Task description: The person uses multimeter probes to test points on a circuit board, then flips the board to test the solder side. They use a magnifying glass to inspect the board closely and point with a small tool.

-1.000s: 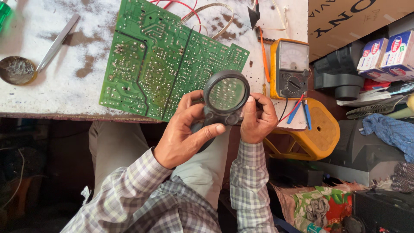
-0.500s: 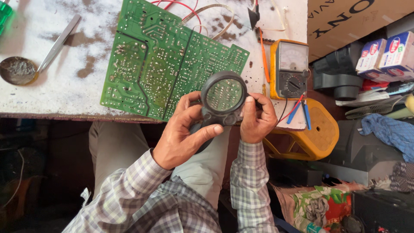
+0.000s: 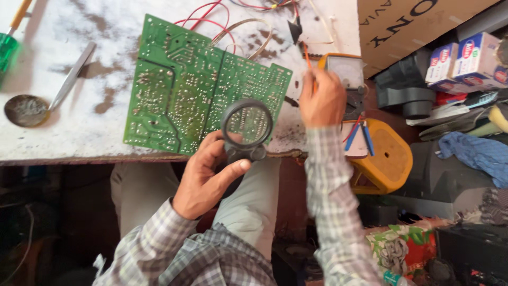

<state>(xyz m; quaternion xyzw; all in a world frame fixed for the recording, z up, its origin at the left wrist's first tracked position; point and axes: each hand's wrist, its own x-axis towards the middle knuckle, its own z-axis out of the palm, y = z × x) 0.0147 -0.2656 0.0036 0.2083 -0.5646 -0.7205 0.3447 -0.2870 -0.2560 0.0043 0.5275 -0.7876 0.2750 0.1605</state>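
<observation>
Magnifier: we are seeing a round black magnifying glass in the head view, hovering over the near edge of the green circuit board, at the table's front lip.
Left hand: our left hand is clamping the magnifier's stubby handle, thumb and fingers wrapped around it.
Right hand: our right hand is pinching an orange probe lead beside the yellow analog meter; fingers are together on it.
Risk, board: we are judging that the board is overhanging the table edge slightly; a nudge from the lens could tip it off.
Risk, wires: red wires are trailing from the board's far side; snagging the probe lead could tug them.
Risk, lens: a one-handed grip is looking less steady, so the lens could be knocking solder joints.
Surface: we are looking at a white worktable, stained dark, carrying a metal spoon and a green-handled tool.
Room: clutter is crowding the right side, with a cardboard box, a blue cloth and a yellow stool.
</observation>
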